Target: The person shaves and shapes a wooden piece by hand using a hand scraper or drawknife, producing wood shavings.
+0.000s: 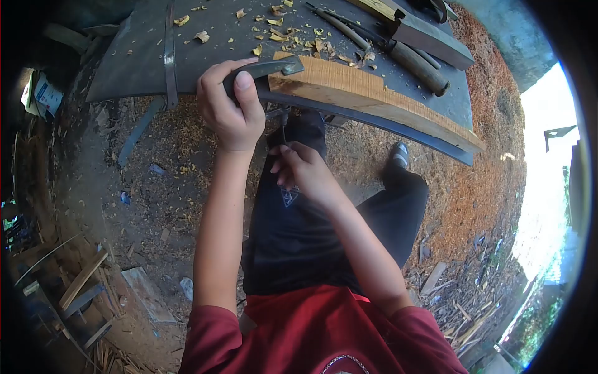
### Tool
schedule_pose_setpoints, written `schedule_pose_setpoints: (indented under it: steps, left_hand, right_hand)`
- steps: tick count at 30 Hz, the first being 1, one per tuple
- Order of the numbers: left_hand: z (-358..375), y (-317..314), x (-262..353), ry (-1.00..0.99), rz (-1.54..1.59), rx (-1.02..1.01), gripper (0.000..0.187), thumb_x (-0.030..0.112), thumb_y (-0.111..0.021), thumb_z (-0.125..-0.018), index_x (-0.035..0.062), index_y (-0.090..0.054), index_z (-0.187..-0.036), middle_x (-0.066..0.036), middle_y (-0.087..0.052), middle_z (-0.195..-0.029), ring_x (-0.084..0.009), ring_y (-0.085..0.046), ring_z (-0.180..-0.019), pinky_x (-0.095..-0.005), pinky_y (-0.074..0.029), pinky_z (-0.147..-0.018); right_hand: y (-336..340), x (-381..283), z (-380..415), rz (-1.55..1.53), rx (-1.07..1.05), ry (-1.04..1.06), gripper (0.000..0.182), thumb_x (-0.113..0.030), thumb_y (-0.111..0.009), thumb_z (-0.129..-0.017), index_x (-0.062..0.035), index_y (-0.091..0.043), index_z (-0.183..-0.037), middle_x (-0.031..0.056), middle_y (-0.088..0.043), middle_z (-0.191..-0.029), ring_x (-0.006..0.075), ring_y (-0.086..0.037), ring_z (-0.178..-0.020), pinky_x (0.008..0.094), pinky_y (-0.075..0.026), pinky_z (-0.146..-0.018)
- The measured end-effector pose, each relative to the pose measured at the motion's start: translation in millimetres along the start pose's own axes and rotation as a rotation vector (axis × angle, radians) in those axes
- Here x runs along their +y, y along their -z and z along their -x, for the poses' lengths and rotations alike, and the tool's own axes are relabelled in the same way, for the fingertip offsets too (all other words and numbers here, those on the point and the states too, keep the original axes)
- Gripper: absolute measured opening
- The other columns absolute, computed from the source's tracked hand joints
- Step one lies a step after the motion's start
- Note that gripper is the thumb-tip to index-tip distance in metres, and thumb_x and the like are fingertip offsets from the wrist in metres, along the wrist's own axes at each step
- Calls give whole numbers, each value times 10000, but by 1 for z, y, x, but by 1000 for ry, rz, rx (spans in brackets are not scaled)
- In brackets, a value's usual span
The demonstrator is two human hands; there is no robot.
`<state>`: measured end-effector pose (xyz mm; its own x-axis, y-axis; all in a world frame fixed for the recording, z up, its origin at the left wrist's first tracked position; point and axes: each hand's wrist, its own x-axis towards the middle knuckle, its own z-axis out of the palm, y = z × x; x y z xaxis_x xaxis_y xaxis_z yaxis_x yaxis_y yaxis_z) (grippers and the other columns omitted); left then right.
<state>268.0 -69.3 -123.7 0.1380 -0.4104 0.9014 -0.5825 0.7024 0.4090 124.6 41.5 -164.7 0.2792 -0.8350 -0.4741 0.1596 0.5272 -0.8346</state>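
My left hand (232, 103) is wrapped around the curved frame of a dark metal clamp (274, 65). The upper jaw of the clamp rests on the left end of a long wooden board (336, 80), which lies along the near edge of the dark worktable (218, 59). Below the tabletop, my right hand (299, 168) has its fingers closed at the lower end of the clamp's thin screw. Much of the clamp's lower part is in shadow.
Chisel-like tools with wooden handles (418, 67) and a wooden hand plane (433, 40) lie at the table's right. Curled shavings (274, 37) are scattered on top. A metal strap (169, 56) crosses the left side. Scrap wood (84, 280) lies on the floor at lower left.
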Motion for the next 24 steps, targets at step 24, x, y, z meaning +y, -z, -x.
schedule_pose_setpoints:
  steps: [24]
  left_hand:
    - [5, 1, 2, 28, -31, 18, 272, 289, -574, -1084, 19, -597, -1108, -109, -728, -1024, -317, -658, -919, -430, -513, -868]
  right_hand:
    - [-33, 6, -39, -529, 218, 37, 285, -250, -545, -1109, -18, -588, -1269, 83, -727, -1080, 133, -685, -848, 263, -531, -765]
